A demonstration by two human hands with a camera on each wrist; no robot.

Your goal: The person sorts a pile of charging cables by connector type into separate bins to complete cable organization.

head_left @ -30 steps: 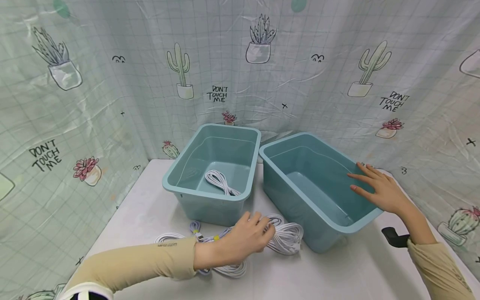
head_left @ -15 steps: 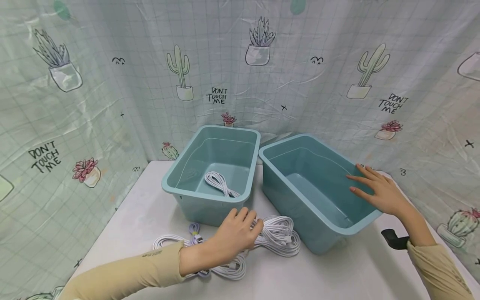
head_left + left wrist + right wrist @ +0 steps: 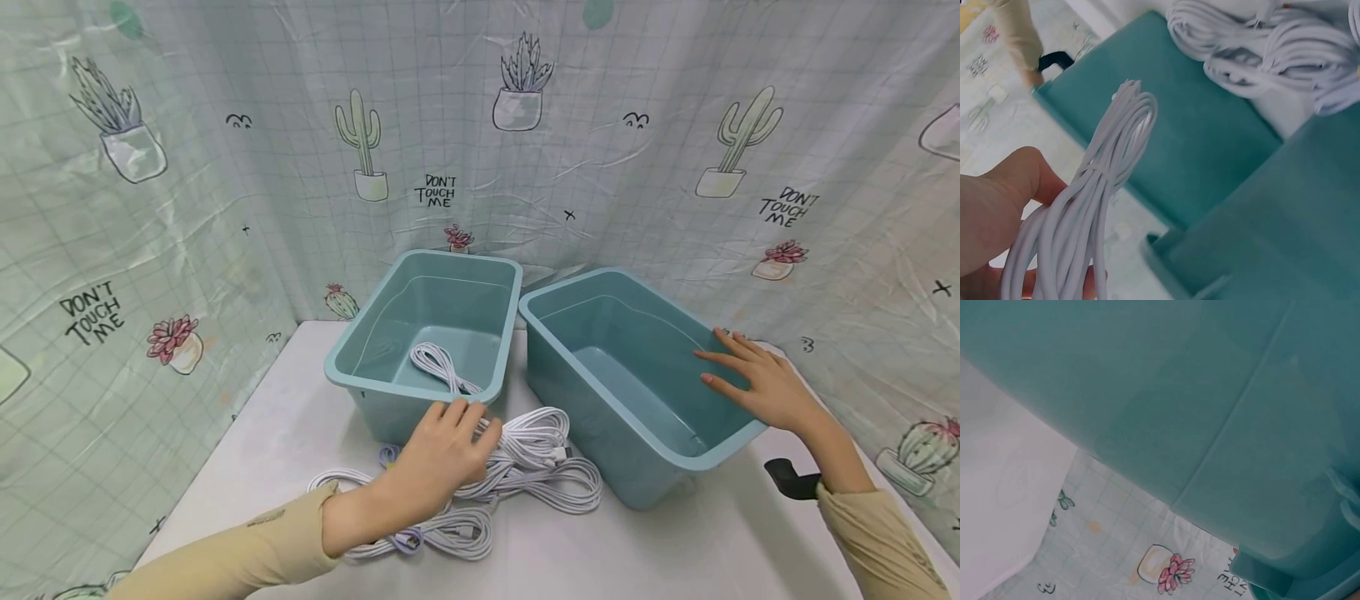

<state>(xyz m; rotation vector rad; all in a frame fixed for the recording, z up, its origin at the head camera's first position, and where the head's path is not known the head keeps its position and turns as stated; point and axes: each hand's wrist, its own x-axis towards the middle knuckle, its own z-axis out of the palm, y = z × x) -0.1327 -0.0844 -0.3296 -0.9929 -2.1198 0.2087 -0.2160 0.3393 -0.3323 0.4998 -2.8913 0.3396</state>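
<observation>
My left hand grips a coiled white cable, tied round its middle, raised in front of the left teal bin. In the left wrist view thumb and fingers close round the lower loops of this cable, while its upper end sticks out free. Another white coiled cable lies inside the left bin. Over the far right rim of the right teal bin rests my right hand, its fingers spread and relaxed. No cable shows inside that bin.
More white coils and a lilac cable lie on the white table, partly behind my left forearm. A cactus-print curtain hangs behind and at both sides. The two bins stand side by side, the right one angled.
My left hand has picked up the white cable from the pile and moved it up and leftward towards the left bin. My right hand stays where it was.
</observation>
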